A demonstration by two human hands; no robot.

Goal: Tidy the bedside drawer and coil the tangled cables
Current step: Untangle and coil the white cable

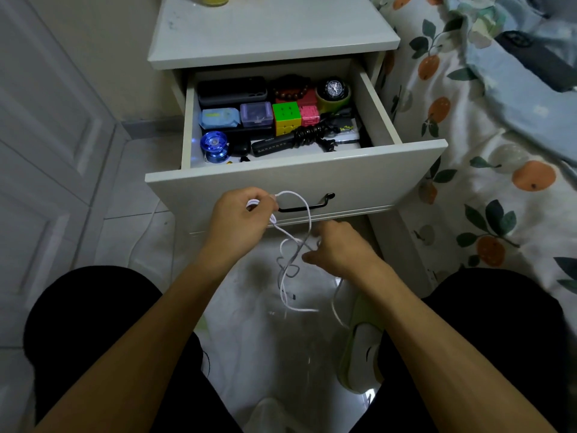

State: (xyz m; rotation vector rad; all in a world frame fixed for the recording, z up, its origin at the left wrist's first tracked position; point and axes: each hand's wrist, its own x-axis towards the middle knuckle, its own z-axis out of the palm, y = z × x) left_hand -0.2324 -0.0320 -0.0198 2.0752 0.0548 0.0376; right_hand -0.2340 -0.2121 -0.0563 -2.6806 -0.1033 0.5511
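A: Where are the hands?

B: Both reach forward below the open drawer point(296, 176) of a white bedside cabinet point(271, 39). The left hand point(240, 220) is curled around a few gathered loops of a white cable point(307, 214), pinching it just in front of the drawer's black handle point(307, 206).

A: And the other one?

B: The right hand point(338, 248) sits lower and to the right of the left hand, fingers bent around a strand of the same cable. Between the two hands the cable arcs up, then falls in loose tangled loops below them toward the pale floor point(150, 245).

A: What is beyond the hands, inside the drawer?

B: Above the left hand, a blue yo-yo point(213, 148) at the near corner. Further back, a colourful puzzle cube point(286, 118), a pink cube point(309, 115), a purple plastic box point(256, 114), a light blue case point(219, 118) and a dark case point(232, 90). Toward the far right, a watch point(334, 89) resting on a roll of tape, and a bundled black cord point(312, 134) lying nearer the drawer front.

A: Anything beside the right hand?

B: A bed point(487, 151) with orange-print sheets off to its right, and a green slipper point(359, 345) below it on the floor
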